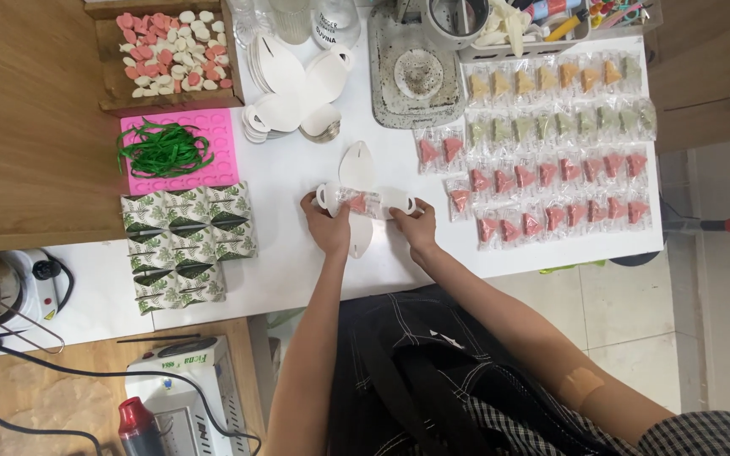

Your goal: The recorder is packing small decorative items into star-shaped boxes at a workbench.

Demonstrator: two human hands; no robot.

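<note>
My left hand (328, 225) and my right hand (416, 226) both press on a flat white die-cut paper box blank (357, 167) lying on the white table (297, 262). A clear packet with pink pieces (360, 203) lies across the middle of the blank, between my two hands, with my fingertips at its ends. The blank's flaps spread out to the top, left, right and bottom.
Rows of clear packets with yellow, green and pink pieces (561, 152) lie to the right. Leaf-print folded boxes (187, 241) and a pink mat with green strips (175, 150) sit left. More white blanks (293, 89), a tray of pink and white pieces (171, 51) and a grey machine (416, 72) stand at the back.
</note>
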